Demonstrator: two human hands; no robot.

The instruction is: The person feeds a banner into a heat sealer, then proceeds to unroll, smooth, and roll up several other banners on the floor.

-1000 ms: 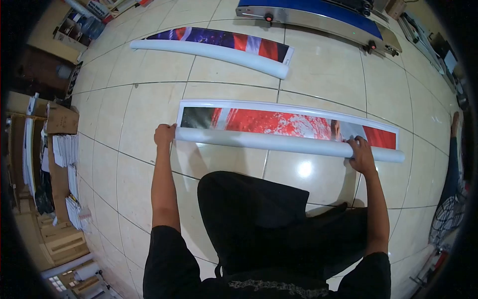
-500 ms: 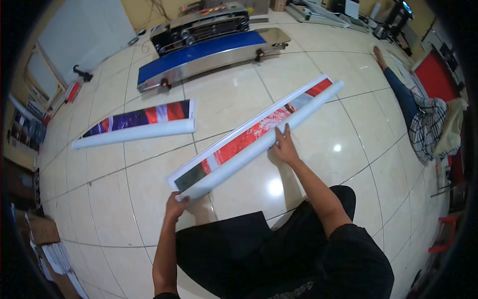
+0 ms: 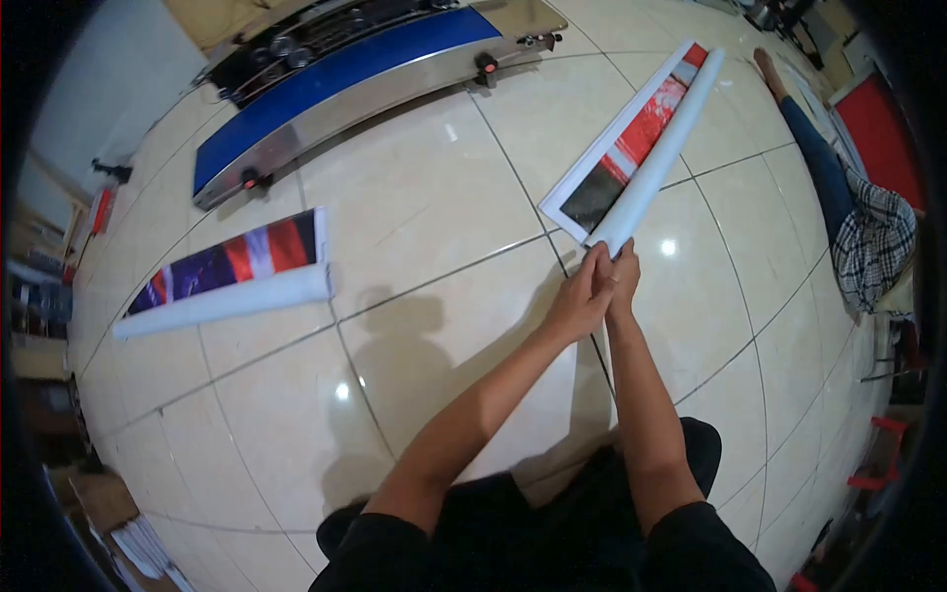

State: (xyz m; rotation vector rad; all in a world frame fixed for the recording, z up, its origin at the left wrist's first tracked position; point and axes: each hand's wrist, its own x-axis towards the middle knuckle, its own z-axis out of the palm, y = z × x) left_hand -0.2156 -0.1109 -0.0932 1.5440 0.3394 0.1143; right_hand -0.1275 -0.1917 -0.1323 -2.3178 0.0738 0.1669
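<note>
A partly rolled printed banner (image 3: pixel 646 178) with a white back and a red, grey and dark picture stretches away from me toward the upper right. Its near end is between my two hands. My left hand (image 3: pixel 580 301) is closed at the left of that end, with the thumb toward the right hand. Close against it, my right hand (image 3: pixel 622 281) is closed on the right side of the roll end. Some fingertips are hidden behind the roll and the other hand. A second partly rolled banner (image 3: pixel 237 296), purple, red and black, lies on the floor to the left.
A machine with a blue belt (image 3: pixel 345 94) stands ahead on the tiled floor (image 3: pixel 424 227). At the right, another person's leg (image 3: pixel 814 138) extends near a checked cloth (image 3: pixel 873 237). A red stool (image 3: pixel 878 454) stands at the right edge, with cardboard (image 3: pixel 104 498) at lower left.
The held banner has swung to point more away from me, up and right. My left hand has moved from its lower left to beside my right hand at the near end. The view has shifted.
</note>
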